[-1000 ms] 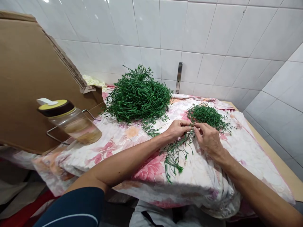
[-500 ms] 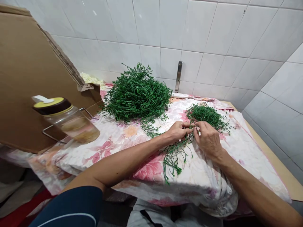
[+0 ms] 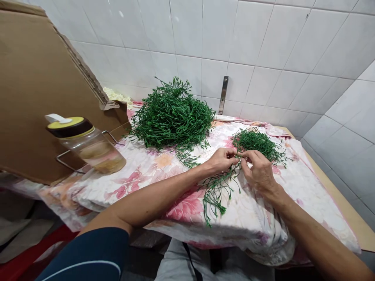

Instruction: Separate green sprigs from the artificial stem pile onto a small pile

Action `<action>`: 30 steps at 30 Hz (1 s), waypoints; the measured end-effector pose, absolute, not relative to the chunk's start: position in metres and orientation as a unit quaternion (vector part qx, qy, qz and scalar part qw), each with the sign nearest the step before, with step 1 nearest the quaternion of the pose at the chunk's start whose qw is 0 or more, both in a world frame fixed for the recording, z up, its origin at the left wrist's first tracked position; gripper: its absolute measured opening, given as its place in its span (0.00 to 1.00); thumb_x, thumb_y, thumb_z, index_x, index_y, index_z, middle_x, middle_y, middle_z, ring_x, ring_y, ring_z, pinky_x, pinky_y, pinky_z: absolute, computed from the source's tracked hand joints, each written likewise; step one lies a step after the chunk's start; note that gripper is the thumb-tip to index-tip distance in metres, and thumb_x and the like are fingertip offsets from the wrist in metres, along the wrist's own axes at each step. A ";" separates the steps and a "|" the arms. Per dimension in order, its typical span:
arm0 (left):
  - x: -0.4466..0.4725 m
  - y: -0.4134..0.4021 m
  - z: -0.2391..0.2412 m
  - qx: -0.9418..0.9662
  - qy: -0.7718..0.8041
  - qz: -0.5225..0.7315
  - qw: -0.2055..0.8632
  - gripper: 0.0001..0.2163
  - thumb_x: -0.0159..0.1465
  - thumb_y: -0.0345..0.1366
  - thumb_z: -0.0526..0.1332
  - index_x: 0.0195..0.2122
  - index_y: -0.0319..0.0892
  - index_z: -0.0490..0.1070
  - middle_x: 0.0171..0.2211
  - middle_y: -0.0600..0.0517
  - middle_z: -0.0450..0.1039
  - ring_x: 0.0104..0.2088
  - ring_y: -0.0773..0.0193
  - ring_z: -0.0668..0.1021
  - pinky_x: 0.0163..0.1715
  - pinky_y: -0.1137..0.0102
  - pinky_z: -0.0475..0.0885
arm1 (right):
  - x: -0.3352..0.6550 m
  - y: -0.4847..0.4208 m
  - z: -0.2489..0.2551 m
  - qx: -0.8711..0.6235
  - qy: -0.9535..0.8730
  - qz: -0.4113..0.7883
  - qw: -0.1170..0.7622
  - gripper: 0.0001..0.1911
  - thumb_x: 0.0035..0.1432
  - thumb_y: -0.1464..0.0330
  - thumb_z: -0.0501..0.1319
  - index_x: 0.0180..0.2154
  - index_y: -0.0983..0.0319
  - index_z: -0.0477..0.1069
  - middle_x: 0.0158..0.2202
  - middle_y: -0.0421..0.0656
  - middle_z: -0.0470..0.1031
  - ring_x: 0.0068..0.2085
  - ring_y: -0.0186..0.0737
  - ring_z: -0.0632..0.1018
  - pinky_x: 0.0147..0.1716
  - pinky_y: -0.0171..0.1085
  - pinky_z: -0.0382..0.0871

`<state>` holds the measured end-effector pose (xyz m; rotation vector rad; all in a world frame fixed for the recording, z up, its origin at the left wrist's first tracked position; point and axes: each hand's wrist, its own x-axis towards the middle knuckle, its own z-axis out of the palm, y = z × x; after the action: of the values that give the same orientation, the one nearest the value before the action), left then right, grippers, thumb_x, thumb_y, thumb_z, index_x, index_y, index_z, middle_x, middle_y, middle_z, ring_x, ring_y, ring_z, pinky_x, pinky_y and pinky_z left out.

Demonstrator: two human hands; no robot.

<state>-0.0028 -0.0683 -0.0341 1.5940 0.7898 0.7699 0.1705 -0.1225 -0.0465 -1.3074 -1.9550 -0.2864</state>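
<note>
My left hand (image 3: 219, 160) and my right hand (image 3: 259, 168) meet fingertip to fingertip over the floral cloth (image 3: 146, 175), both pinched on a bunch of thin green plastic sprigs (image 3: 216, 191) that trails down toward the table's front edge. A big heap of the same green sprigs (image 3: 172, 115) lies behind my left hand. A smaller heap (image 3: 256, 142) sits just beyond my right hand.
A clear bottle with a yellow and black lid (image 3: 88, 146) lies tilted at the left on a wire holder. A large cardboard sheet (image 3: 38, 89) leans behind it, with pale bits (image 3: 115, 95) past it. White tiled walls close the back and right. A metal bracket (image 3: 223, 95) hangs on the wall.
Both hands stay pinched on the sprigs at the same spot, with only slight finger shifts. The view has tilted a little.
</note>
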 end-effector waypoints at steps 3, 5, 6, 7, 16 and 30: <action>-0.003 -0.061 -0.042 0.700 0.310 0.371 0.526 0.11 0.58 0.31 0.63 0.40 0.34 0.80 0.25 0.55 0.72 0.24 0.72 0.67 0.26 0.75 0.62 | 0.171 -0.122 -0.045 -0.495 -0.755 -0.072 0.423 0.06 0.64 0.71 0.58 0.40 0.60 0.74 0.39 0.47 0.78 0.41 0.46 0.78 0.43 0.43 0.73; -0.004 -0.056 -0.046 0.716 0.292 0.389 0.501 0.09 0.58 0.31 0.63 0.38 0.34 0.80 0.30 0.52 0.75 0.29 0.69 0.71 0.31 0.75 0.65 | 0.171 -0.122 -0.043 -0.491 -0.750 -0.053 0.439 0.05 0.63 0.70 0.59 0.38 0.60 0.74 0.38 0.47 0.79 0.40 0.45 0.78 0.40 0.42 0.73; -0.004 -0.054 -0.047 0.725 0.286 0.394 0.486 0.09 0.58 0.30 0.63 0.38 0.34 0.80 0.31 0.51 0.77 0.31 0.68 0.73 0.33 0.74 0.66 | 0.170 -0.122 -0.042 -0.490 -0.749 -0.043 0.443 0.05 0.63 0.70 0.59 0.38 0.60 0.74 0.38 0.47 0.79 0.40 0.45 0.78 0.39 0.42 0.73; -0.005 -0.052 -0.048 0.735 0.286 0.397 0.469 0.08 0.59 0.30 0.63 0.37 0.35 0.80 0.32 0.51 0.77 0.32 0.67 0.74 0.34 0.74 0.67 | 0.170 -0.123 -0.041 -0.490 -0.748 -0.031 0.446 0.05 0.63 0.70 0.59 0.37 0.60 0.74 0.38 0.46 0.79 0.40 0.44 0.78 0.39 0.41 0.73; -0.010 -0.065 -0.040 0.841 0.272 0.391 0.256 0.11 0.66 0.37 0.63 0.45 0.39 0.82 0.36 0.47 0.76 0.36 0.63 0.75 0.39 0.70 0.68 | 0.175 -0.121 -0.042 -0.567 -0.653 0.087 0.494 0.11 0.63 0.60 0.62 0.37 0.61 0.73 0.33 0.43 0.79 0.31 0.40 0.77 0.31 0.37 0.70; -0.009 -0.061 -0.038 0.773 0.346 0.383 0.369 0.11 0.65 0.38 0.61 0.36 0.37 0.80 0.29 0.52 0.76 0.27 0.68 0.70 0.29 0.73 0.62 | 0.170 -0.120 -0.032 -0.510 -0.590 0.318 0.539 0.16 0.60 0.55 0.66 0.35 0.62 0.72 0.25 0.39 0.74 0.22 0.34 0.72 0.23 0.34 0.67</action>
<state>-0.0088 -0.0615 -0.0376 1.9857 0.8875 0.9825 0.1695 -0.1199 -0.0321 -1.2120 -1.4031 0.7571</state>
